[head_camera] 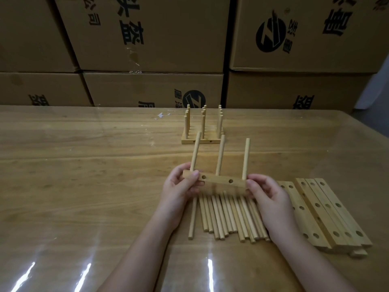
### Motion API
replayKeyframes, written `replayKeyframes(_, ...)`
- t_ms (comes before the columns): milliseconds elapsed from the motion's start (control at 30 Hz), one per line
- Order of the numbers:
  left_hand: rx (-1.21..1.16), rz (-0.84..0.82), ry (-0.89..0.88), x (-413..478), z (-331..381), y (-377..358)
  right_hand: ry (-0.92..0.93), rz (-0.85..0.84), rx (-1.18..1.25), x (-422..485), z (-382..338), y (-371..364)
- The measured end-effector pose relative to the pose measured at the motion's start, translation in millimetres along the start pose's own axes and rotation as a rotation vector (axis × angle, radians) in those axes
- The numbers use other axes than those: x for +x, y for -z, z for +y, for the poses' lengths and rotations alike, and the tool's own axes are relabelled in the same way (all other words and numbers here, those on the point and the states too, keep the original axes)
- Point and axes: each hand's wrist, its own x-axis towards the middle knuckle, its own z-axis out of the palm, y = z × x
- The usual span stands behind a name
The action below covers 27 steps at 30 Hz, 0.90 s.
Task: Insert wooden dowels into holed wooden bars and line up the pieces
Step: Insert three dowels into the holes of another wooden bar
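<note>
A holed wooden bar is held in the air above the table, with three dowels standing up from it. My left hand grips its left end and my right hand grips its right end. Under the bar lies a heap of loose dowels. To the right sits a pile of bare holed bars. Farther back, several finished bars with upright dowels stand lined up close together.
The wooden table carries a glossy clear cover with glare spots near the front edge. Stacked cardboard boxes form a wall right behind the table's far edge. A white scrap lies near the finished pieces.
</note>
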Motion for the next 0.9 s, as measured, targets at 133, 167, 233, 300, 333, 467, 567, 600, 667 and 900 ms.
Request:
replayKeyframes(133, 0.009, 0.009, 0.027, 1, 1, 0, -0.007, 0.027, 0.007, 1, 2, 0)
replayKeyframes(167, 0.016, 0.011, 0.031, 1, 0, -1, -0.010, 0.025, 0.006, 2, 3, 0)
replayKeyframes(233, 0.027, 0.027, 0.032, 1, 0, 1, -0.015, 0.007, -0.005, 2, 3, -1)
replayKeyframes(300, 0.099, 0.052, 0.024, 1, 2, 6, -0.017, -0.006, -0.016, 1, 4, -2)
replayKeyframes(333, 0.164, 0.064, 0.016, 1, 3, 9, -0.014, -0.009, -0.027, 2, 5, -2)
replayKeyframes(467, 0.406, 0.093, -0.017, 1, 4, 18, 0.004, -0.021, -0.059, 2, 5, -3)
replayKeyframes(567, 0.713, 0.131, -0.093, 1, 4, 22, 0.004, -0.051, -0.094, 2, 5, -3)
replayKeyframes(600, 0.787, 0.150, -0.129, 0, 6, 23, 0.001, -0.059, -0.100, 3, 5, -3)
replayKeyframes(667, 0.869, 0.170, -0.178, 0, 10, 26, -0.002, -0.068, -0.097, 3, 4, -3)
replayKeyframes(900, 0.961, 0.188, -0.153, 4, 13, 31, -0.031, -0.048, -0.097, 2, 2, -4)
